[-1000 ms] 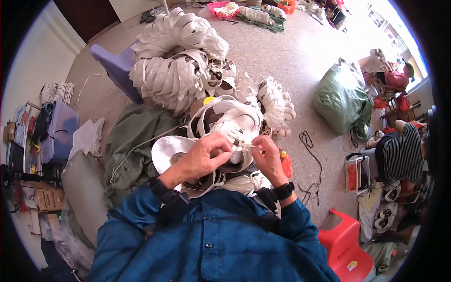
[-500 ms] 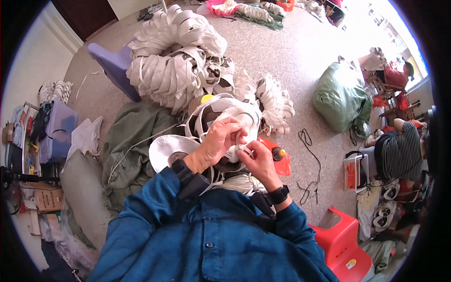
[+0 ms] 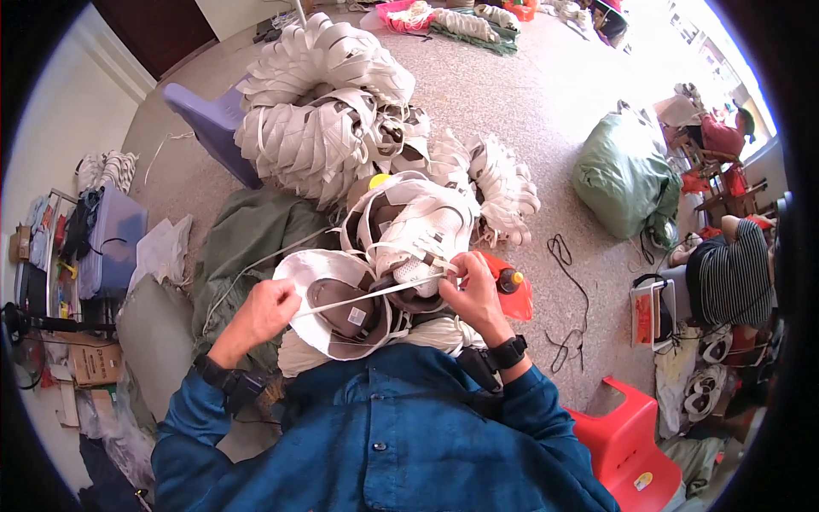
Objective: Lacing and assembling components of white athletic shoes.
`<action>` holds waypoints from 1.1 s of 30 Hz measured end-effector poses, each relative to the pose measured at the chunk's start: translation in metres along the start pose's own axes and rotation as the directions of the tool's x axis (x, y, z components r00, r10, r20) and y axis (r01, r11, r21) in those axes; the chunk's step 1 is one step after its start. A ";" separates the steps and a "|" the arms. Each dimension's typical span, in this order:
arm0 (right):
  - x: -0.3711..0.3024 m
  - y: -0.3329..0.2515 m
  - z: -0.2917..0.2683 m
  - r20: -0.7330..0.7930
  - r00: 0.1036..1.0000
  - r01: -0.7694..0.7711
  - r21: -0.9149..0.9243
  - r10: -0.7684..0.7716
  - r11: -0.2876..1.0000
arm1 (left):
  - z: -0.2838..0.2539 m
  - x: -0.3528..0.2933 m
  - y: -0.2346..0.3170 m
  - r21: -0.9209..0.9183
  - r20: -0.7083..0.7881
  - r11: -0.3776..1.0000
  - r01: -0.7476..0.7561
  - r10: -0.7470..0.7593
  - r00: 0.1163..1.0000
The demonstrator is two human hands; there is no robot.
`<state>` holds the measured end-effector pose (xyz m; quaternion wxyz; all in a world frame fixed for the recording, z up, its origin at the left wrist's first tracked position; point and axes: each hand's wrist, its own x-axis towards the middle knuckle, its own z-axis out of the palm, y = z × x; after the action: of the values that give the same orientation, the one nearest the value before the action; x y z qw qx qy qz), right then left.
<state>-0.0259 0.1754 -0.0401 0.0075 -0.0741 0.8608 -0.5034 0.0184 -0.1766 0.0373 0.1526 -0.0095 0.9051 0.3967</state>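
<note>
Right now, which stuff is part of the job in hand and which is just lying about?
In use: left hand, right hand, white lace pulled taut between them, white shoe upper.
Lying about: green sack, red stool, purple stool, black cord.

A green sack (image 3: 625, 175) lies far right, a red plastic stool (image 3: 627, 444) near right, a purple stool (image 3: 212, 124) far left under heaped white bands (image 3: 316, 107), and a person in a striped top (image 3: 734, 277) sits at the right edge
</note>
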 end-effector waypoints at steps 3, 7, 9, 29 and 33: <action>0.002 -0.004 0.000 0.023 0.999 -0.040 -0.004 0.040 0.999 | 0.009 -0.009 0.017 0.172 0.122 0.984 0.043 -0.064 0.990; 0.000 -0.001 0.002 0.006 0.999 -0.054 -0.004 0.054 0.999 | 0.051 0.022 0.072 0.311 -0.109 0.794 -0.522 0.575 0.811; 0.000 -0.001 0.004 0.005 0.998 -0.059 -0.005 0.059 0.998 | 0.081 0.047 0.086 0.417 -0.213 0.728 -0.544 0.660 0.720; 0.024 -0.040 0.016 -0.021 0.937 0.344 -0.099 -0.348 0.934 | 0.101 0.079 0.092 0.346 -0.147 0.599 -0.722 0.795 0.589; 0.033 -0.021 0.022 -0.152 0.988 0.015 0.146 0.008 0.989 | 0.095 0.074 0.092 0.332 -0.188 0.675 -0.659 0.732 0.655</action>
<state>-0.0538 0.1417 -0.0312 -0.0538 -0.0361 0.8195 -0.5694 -0.0396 -0.0369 0.0212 -0.1540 0.2968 0.8906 0.3082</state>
